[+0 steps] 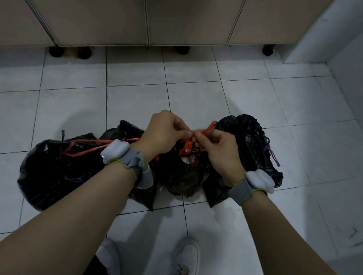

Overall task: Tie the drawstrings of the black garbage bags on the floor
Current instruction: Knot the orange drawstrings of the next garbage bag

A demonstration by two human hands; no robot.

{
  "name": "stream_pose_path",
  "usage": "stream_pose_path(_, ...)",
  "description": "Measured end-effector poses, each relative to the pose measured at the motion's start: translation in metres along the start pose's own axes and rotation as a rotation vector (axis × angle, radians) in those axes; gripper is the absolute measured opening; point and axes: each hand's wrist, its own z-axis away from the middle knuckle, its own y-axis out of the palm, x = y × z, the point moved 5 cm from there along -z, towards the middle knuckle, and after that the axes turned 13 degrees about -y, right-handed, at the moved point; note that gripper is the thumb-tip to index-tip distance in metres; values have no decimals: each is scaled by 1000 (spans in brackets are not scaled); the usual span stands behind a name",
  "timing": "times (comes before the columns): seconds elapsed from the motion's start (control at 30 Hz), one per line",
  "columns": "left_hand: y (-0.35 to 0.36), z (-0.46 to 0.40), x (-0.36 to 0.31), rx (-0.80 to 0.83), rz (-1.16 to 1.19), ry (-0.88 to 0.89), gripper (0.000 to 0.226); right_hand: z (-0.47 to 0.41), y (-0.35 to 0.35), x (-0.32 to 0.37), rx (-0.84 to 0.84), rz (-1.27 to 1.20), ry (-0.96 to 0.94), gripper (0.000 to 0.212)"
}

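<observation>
The orange drawstring (205,130) is pinched by the left hand (164,132) and the right hand (218,148), closed together above the middle black garbage bag (184,175) at 12 o'clock from the shoes (187,259). The thin strip could probably slip or snap if pulled unevenly, leaving the mouth open. The knot itself is hidden by the fingers, and the bag's outline is lost in shadow.

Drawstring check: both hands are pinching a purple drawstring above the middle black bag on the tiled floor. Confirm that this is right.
Not quite: the colour is wrong. The head view shows the left hand and right hand pinching an orange-red drawstring, not a purple one, above the middle black bag on the tiled floor. Purple strings lie loose on the neighbouring bags.
</observation>
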Motion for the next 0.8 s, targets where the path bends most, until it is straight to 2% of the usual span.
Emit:
stream_pose_path(0.17, -8, 0, 3, -40, 107, -78, 16, -3, -3, -1, -79, -129, 29, 14)
stream_pose_path(0.33, -2, -2, 8, 74, 235, -218, 18, -4, -8, -7, -164, -133, 70, 8)
stream_pose_path(0.43, -1, -4, 10, 71, 206, -216, 18, -3, -10, -12, -187, -123, 121, 8)
stream_pose_path(0.63, -5, -7, 17, 18, 87, -226, 16, -1, -13, -14, -180, -93, 172, 23)
stream_pose_path(0.8, -8, -6, 19, -29, 26, -201, 16, 0, -10, -14, -152, -62, 182, 22)
